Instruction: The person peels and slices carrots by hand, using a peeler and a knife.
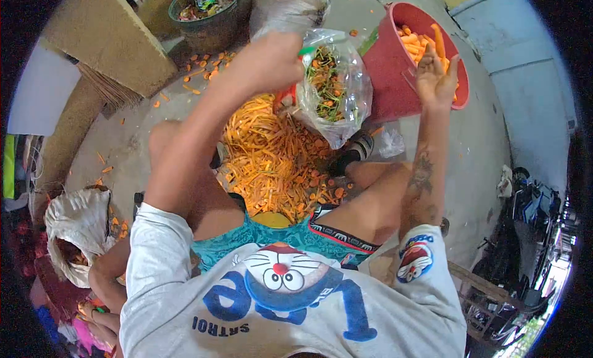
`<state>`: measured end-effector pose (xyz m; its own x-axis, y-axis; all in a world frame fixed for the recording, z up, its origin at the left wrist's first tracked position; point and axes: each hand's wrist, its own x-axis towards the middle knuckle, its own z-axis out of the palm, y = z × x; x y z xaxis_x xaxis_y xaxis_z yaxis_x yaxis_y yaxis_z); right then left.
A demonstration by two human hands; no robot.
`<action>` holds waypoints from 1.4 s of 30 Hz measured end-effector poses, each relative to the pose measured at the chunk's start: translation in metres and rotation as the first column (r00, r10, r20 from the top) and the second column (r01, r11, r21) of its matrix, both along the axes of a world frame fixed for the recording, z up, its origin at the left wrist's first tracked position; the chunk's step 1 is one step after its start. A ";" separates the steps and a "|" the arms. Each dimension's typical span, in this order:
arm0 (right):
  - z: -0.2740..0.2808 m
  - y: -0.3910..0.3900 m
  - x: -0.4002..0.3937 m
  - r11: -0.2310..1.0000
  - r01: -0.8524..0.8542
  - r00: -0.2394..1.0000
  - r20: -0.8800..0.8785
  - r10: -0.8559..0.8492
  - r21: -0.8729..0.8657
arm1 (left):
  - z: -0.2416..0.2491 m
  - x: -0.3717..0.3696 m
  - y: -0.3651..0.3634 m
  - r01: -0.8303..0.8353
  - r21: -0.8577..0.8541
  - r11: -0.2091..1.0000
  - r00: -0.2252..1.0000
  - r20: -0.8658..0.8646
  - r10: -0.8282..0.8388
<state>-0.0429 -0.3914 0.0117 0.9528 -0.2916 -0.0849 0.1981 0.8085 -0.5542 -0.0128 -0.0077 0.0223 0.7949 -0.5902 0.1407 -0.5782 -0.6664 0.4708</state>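
Note:
My left hand (281,58) is closed over a tool with a green end (307,50); its working part is hidden. It overlaps the edge of a clear plastic bag (352,80) holding carrot tops and trimmings (327,89). My right hand (435,80) is at the rim of a tilted red bucket (386,74), palm showing and fingers apart. Just beyond its fingertips an upright peeled carrot (438,40) stands out among other peeled carrots (412,42) in the bucket. Between my legs lies a big heap of carrot peelings (265,148) with cut ends mixed in.
A dark bin (213,33) with rubbish stands at the back left, near a broom (105,86). Loose carrot ends (213,64) dot the floor. At left is a white sack (77,216), with another person's arm (111,281) near it. Dark clutter (525,222) lines the right side.

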 end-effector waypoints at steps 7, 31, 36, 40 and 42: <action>-0.102 0.075 0.000 0.435 -0.361 0.930 -0.351 0.105 -0.825 | -0.032 0.041 0.025 -0.061 -0.089 0.994 0.998 -0.012 0.060; -0.264 0.155 0.061 -0.223 -0.727 0.684 -0.657 -0.317 -0.650 | -0.030 0.052 0.086 -0.245 -0.019 0.969 0.966 -0.088 0.243; -0.268 0.178 0.052 -0.509 -0.731 0.668 -0.629 -0.397 -0.455 | -0.031 0.054 0.086 -0.240 -0.025 0.970 0.970 -0.048 0.239; -0.270 0.147 0.031 -0.478 -0.595 0.801 -0.520 -0.296 -0.646 | -0.030 0.047 0.087 -0.252 -0.043 0.967 0.965 -0.085 0.248; -0.270 0.128 0.027 -0.425 -0.611 0.791 -0.533 -0.301 -0.668 | -0.029 0.046 0.090 -0.267 -0.040 0.963 0.959 -0.106 0.262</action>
<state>-0.0155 -0.2635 -0.2584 0.9340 -0.2355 -0.2685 -0.3236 -0.8763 -0.3569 0.0334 0.0820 -0.0064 0.9330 -0.3509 0.0798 -0.3339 -0.7614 0.5557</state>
